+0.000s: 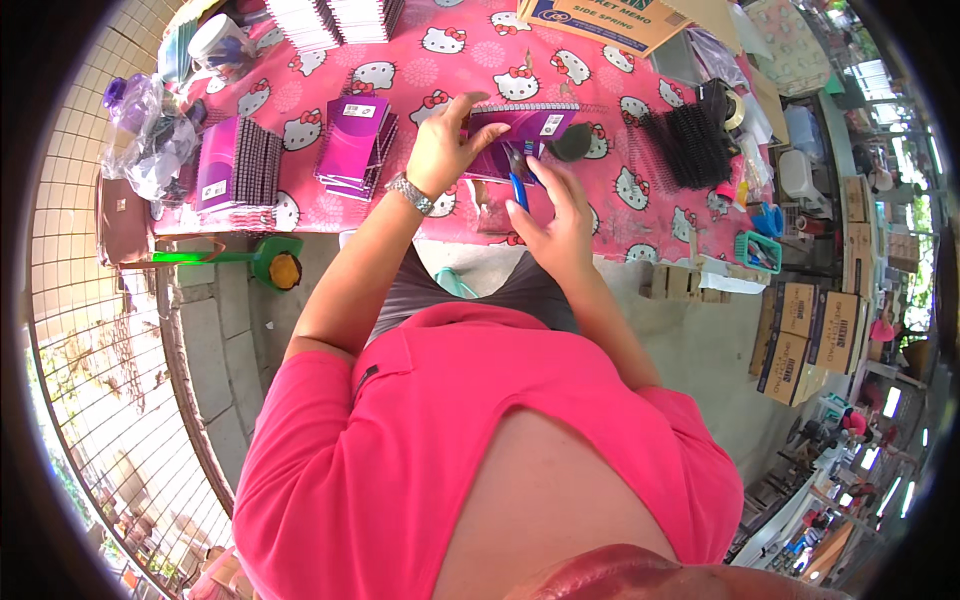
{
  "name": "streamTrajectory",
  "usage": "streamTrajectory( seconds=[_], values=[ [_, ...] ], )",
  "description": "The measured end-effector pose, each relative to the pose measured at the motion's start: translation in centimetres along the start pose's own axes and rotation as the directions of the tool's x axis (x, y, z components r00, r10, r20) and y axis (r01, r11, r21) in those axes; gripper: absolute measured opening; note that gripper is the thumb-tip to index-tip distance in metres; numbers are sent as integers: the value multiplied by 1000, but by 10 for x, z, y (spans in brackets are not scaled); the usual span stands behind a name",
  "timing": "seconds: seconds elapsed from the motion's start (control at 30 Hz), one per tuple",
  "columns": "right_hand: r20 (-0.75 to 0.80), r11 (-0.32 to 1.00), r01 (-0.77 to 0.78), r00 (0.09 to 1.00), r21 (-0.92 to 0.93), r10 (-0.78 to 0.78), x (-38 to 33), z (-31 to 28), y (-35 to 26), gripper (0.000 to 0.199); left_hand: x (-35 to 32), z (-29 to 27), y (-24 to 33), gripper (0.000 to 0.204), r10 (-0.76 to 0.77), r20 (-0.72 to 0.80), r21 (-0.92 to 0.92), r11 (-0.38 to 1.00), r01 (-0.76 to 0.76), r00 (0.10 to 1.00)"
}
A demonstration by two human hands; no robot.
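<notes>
A purple notebook (545,122) with a wire spiral along its upper edge is tilted up over the table, its left end gripped by my left hand (447,142), thumb across the cover. Blue-handled pliers (518,188) are in my right hand (562,222), their dark jaws close to the notebook's lower edge. Under the raised notebook lies another purple cover (488,166), partly hidden. Left of my left wrist rests a loose stack of purple notebooks (350,135).
A neater notebook stack (235,165) stands farther left, beside a crumpled plastic bag (155,140). Black spiral wires (685,148) are heaped at the right. White notebook stacks (300,22) and a cardboard box (610,22) occupy the far side. A teal basket (757,252) sits at the right edge.
</notes>
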State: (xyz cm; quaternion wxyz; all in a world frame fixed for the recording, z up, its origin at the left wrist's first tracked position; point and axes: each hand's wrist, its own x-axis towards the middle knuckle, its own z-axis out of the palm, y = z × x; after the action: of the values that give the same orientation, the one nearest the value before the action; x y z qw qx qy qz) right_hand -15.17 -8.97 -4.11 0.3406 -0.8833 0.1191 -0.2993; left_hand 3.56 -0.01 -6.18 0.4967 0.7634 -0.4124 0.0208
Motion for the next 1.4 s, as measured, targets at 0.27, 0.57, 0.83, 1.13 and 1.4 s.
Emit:
streamTrajectory(
  seconds=[0.27, 0.57, 0.83, 1.13, 1.4],
  values=[
    [20, 961, 192, 981, -197, -192, 41, 14, -13, 57, -8, 3, -14, 21, -70, -32, -217, 974, 62, 997],
    [589, 104, -680, 693, 726, 416, 34, 1, -24, 37, -15, -1, -4, 19, 68, -120, -56, 996, -75, 990],
    [1, 942, -321, 946, -100, 323, -25, -28, 72, 51, 19, -109, 16, 20, 270, -133, 377, 904, -203, 954],
    [-292, 829, -396, 910, -395, 296, 37, -59, 219, 26, 37, -78, -49, 31, -9, 164, 685, 720, -107, 986],
    [-214, 694, -397, 916, -600, 339, 60, -65, 243, 19, -11, 4, 13, 31, 329, 567, 291, 777, -558, 755]
  ],
)
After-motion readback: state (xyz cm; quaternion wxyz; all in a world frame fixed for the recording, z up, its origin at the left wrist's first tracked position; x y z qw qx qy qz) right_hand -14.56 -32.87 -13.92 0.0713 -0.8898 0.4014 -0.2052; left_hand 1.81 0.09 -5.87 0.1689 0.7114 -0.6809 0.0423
